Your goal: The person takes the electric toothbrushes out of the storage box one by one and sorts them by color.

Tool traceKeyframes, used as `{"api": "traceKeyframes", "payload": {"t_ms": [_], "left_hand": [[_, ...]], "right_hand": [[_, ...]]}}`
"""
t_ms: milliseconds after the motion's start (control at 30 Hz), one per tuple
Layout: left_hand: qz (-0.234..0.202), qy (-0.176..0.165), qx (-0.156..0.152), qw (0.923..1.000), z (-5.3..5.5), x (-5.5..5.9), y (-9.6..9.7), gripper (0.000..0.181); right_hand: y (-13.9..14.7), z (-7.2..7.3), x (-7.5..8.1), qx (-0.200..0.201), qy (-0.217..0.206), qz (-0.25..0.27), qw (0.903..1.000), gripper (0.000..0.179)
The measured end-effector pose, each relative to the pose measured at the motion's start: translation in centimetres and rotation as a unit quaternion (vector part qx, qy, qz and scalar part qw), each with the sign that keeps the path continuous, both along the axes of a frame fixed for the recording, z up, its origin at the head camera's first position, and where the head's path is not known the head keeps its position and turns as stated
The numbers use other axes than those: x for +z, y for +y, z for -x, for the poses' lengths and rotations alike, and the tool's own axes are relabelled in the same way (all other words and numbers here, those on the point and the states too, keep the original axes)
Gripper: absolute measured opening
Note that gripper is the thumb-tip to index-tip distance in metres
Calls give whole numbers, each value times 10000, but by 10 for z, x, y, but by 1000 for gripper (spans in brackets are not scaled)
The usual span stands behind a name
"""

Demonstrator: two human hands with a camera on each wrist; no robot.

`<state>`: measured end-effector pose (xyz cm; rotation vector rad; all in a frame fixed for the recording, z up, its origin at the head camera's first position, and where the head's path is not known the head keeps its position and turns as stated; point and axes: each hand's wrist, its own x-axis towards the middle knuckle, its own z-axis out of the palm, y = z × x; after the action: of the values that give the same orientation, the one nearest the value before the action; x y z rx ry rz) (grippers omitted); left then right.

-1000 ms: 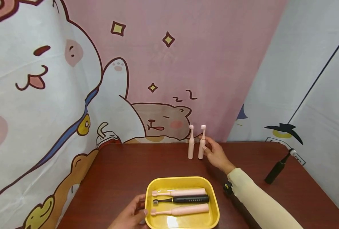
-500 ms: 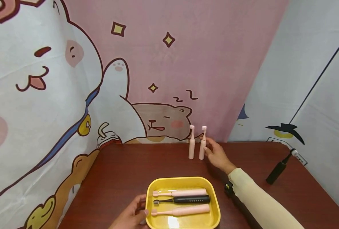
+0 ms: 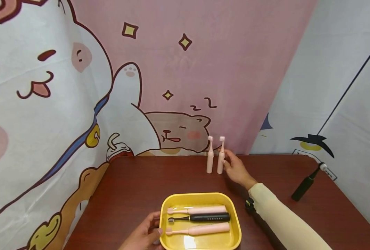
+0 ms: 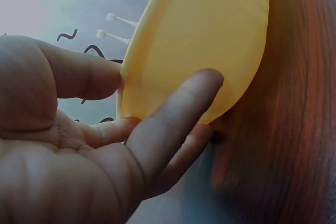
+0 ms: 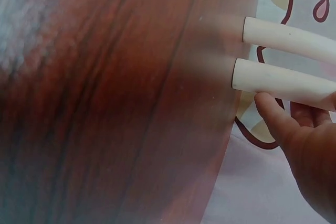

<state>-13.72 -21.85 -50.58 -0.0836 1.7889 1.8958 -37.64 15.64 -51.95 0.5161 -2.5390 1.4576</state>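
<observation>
My right hand (image 3: 237, 172) holds a pink electric toothbrush (image 3: 220, 165) that stands upright near the table's back edge. Its thumb (image 5: 270, 111) lies against the handle in the right wrist view, with other fingers partly hidden behind. A second pink electric toothbrush (image 3: 210, 163) stands upright just to its left. At the front, the fingers of my left hand (image 3: 142, 233) touch the left side of a yellow tray (image 3: 200, 195); the left wrist view shows them extended along its outer wall. Inside lie two pink toothbrushes (image 3: 210, 228) with a black toothbrush (image 3: 210, 217) between them, heads to the left.
A black electric toothbrush (image 3: 303, 186) with a white head stands at the table's right side. The dark red-brown table (image 3: 134, 187) ends at a cartoon-printed cloth (image 3: 235, 69) behind. A dark band (image 3: 249, 205) shows at the right wrist.
Both hands keep their places, one at the tray and one at the right-hand pink toothbrush. The whole view shifts only slightly.
</observation>
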Motion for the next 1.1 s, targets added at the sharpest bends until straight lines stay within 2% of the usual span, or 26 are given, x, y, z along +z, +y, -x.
{"api": "traceKeyframes", "payload": {"t_ms": [233, 733, 933, 1100], "left_hand": [[-48, 162, -50, 9998, -2, -2, -1, 61], [204, 255, -33, 9995, 0, -2, -1, 61], [312, 213, -27, 9993, 1, -1, 0, 59], [254, 311, -86, 9992, 1, -2, -1, 60]], "right_hand": [[-1, 0, -3, 18, 171, -120, 9998, 41], [0, -4, -3, 25, 475, -475, 9977, 48], [2, -9, 0, -11, 466, -125, 9988, 55], [6, -17, 12, -130, 159, 260, 9995, 65]]}}
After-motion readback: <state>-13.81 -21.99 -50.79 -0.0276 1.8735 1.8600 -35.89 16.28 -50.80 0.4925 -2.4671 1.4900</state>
